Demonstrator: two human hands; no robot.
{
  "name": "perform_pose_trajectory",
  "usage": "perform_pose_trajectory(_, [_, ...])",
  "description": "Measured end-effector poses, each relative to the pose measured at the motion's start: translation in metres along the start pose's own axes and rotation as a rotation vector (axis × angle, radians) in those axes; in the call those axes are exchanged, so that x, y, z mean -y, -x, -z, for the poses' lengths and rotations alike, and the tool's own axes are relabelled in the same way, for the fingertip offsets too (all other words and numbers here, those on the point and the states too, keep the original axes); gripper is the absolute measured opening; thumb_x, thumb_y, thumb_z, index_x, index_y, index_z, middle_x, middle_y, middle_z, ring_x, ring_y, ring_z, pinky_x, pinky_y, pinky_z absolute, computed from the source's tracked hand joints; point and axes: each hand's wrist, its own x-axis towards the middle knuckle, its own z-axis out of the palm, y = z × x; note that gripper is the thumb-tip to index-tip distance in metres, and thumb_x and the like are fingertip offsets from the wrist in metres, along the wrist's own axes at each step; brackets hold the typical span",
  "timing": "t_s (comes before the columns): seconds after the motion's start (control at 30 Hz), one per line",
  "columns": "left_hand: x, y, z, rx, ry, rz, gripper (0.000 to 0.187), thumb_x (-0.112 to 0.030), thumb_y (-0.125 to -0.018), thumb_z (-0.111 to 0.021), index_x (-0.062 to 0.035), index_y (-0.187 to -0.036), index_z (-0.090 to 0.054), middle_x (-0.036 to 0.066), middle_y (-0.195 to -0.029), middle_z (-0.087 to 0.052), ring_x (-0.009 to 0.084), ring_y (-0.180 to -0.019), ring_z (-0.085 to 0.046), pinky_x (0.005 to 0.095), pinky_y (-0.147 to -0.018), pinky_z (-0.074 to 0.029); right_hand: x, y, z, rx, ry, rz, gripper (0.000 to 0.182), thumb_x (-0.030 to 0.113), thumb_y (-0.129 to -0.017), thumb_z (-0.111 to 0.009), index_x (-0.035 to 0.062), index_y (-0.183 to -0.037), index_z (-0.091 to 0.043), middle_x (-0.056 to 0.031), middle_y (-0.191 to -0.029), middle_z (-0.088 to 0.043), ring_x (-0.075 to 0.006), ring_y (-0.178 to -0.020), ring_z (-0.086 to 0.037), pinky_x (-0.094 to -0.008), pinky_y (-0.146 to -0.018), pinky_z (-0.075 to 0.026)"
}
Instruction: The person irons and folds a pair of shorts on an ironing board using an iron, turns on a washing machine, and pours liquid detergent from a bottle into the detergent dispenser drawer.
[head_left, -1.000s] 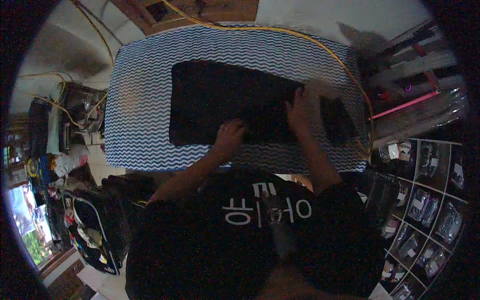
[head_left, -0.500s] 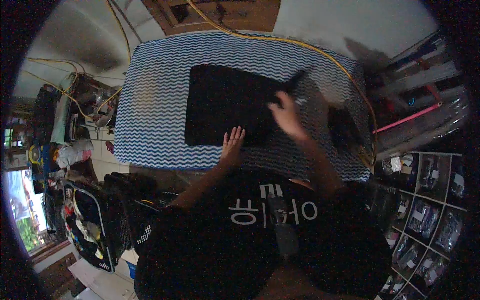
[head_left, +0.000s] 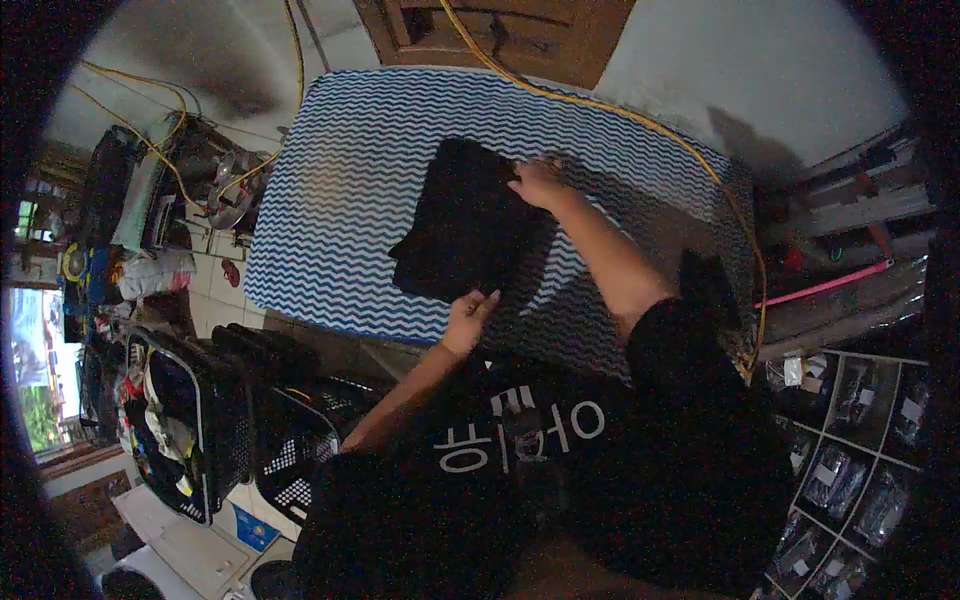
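A black cloth garment (head_left: 465, 220), folded into a narrow bundle, lies on a table covered with a blue-and-white zigzag cloth (head_left: 330, 250). My left hand (head_left: 468, 318) pinches its near edge, close to the table's front. At the far right corner of the bundle my right hand (head_left: 540, 183) is closed on the fabric, its fingertips partly hidden. What kind of garment it is does not show. Its left side has an uneven, slightly stepped edge.
A yellow cord (head_left: 600, 98) runs along the table's back and down its right side. Black plastic baskets (head_left: 200, 420) with clothes stand at the lower left. Shelving with plastic-wrapped packets (head_left: 835, 475) is at the right. A dark shape (head_left: 708, 285) sits on the table's right end.
The garment has become narrower, its right part no longer spread out. My right hand has moved away from me to its far corner, and my left hand has gone from lying flat to pinching.
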Motion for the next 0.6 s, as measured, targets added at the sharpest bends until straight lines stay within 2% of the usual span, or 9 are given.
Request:
perform_pose_trajectory(0.1, [-0.029,0.018,0.031,-0.011,0.08,-0.066,0.035,-0.019,-0.084,-0.06,-0.008,-0.057,-0.041,-0.004,-0.059,-0.036,0.0068,-0.059,-0.033,0.0249,-0.056,-0.028,-0.031,0.026,0.011,0.272,-0.427,-0.172,0.045,0.036,-0.078,-0.06,0.0042,-0.111,-0.055,-0.0145,-0.119,-0.05,-0.028,-0.115,-0.043,-0.0352,-0.093,-0.036])
perform_pose_trajectory(0.17, [-0.063,0.03,0.045,-0.077,0.138,-0.093,0.034,-0.022,-0.085,-0.059,-0.0101,-0.059,-0.04,-0.006,-0.062,-0.036,0.0053,-0.061,-0.031,0.0233,-0.055,-0.027,-0.069,0.055,-0.007,0.279,-0.786,-0.108,0.051,0.039,-0.075,-0.064,0.0043,-0.111,-0.056,-0.0092,-0.106,-0.058,-0.0218,-0.102,-0.052,-0.031,-0.086,-0.039])
perform_pose_trajectory(0.23, [-0.109,0.034,0.049,-0.187,0.306,-0.003,0.03,-0.026,-0.086,-0.057,-0.0109,-0.064,-0.044,-0.007,-0.065,-0.036,0.0049,-0.062,-0.03,0.0218,-0.057,-0.026,-0.051,0.136,0.062,0.157,-1.039,-0.226,0.052,0.041,-0.075,-0.065,0.0058,-0.111,-0.057,-0.0043,-0.098,-0.059,-0.0151,-0.094,-0.053,-0.0274,-0.083,-0.039])
perform_pose_trajectory(0.27, [-0.125,0.033,0.065,-0.091,0.057,-0.06,0.027,-0.03,-0.086,-0.057,-0.0086,-0.071,-0.049,-0.006,-0.068,-0.04,0.0052,-0.064,-0.034,0.0209,-0.059,-0.029,-0.056,0.149,0.065,0.09,-1.164,-0.262,0.051,0.04,-0.075,-0.065,0.0061,-0.112,-0.056,-0.0044,-0.099,-0.059,-0.0147,-0.095,-0.052,-0.0275,-0.084,-0.038])
perform_pose_trajectory(0.33, [-0.163,0.024,0.056,-0.099,0.06,-0.154,0.028,-0.033,-0.087,-0.056,-0.005,-0.08,-0.054,-0.004,-0.069,-0.046,0.0057,-0.065,-0.039,0.0198,-0.062,-0.033,-0.064,0.175,0.077,-0.049,-1.41,-0.333,0.05,0.039,-0.077,-0.064,0.0068,-0.114,-0.055,-0.0047,-0.1,-0.058,-0.0139,-0.096,-0.051,-0.0277,-0.086,-0.037])
perform_pose_trajectory(0.4, [-0.189,0.007,0.049,-0.105,-0.023,-0.173,0.029,-0.032,-0.087,-0.054,-0.0042,-0.083,-0.056,-0.003,-0.072,-0.051,0.0059,-0.067,-0.043,0.0199,-0.066,-0.036,-0.047,0.205,0.13,-0.063,-1.328,-0.383,0.045,0.034,-0.08,-0.062,0.0071,-0.115,-0.054,-0.0056,-0.105,-0.056,-0.0131,-0.101,-0.048,-0.0264,-0.088,-0.035])
perform_pose_trajectory(0.47, [-0.209,-0.017,0.045,0.046,0.07,-0.178,0.028,-0.031,-0.088,-0.053,-0.0032,-0.086,-0.057,-0.002,-0.077,-0.055,0.0061,-0.071,-0.047,0.0202,-0.069,-0.038,-0.058,0.209,0.138,-0.263,-1.254,-0.345,0.041,0.029,-0.082,-0.061,0.0071,-0.116,-0.053,-0.0063,-0.106,-0.056,-0.0126,-0.099,-0.048,-0.0258,-0.085,-0.036])
perform_pose_trajectory(0.53, [-0.216,-0.045,0.039,0.215,0.251,-0.26,0.028,-0.029,-0.089,-0.052,-0.0019,-0.09,-0.057,-0.001,-0.084,-0.059,0.0063,-0.075,-0.05,0.0207,-0.073,-0.039,-0.108,0.174,0.105,-0.63,-1.148,-0.217,0.038,0.023,-0.083,-0.06,0.0068,-0.116,-0.052,-0.0069,-0.106,-0.056,-0.0125,-0.093,-0.052,-0.0259,-0.078,-0.041])
perform_pose_trajectory(0.6, [-0.236,-0.049,0.025,0.21,0.294,-0.372,0.026,-0.026,-0.09,-0.052,-0.001,-0.094,-0.058,0.0,-0.089,-0.06,0.0065,-0.078,-0.052,0.0211,-0.073,-0.04,-0.101,0.186,0.144,-0.827,-1.185,-0.149,0.038,0.02,-0.083,-0.06,0.0064,-0.118,-0.049,-0.008,-0.107,-0.056,-0.0132,-0.085,-0.054,-0.0268,-0.072,-0.043])
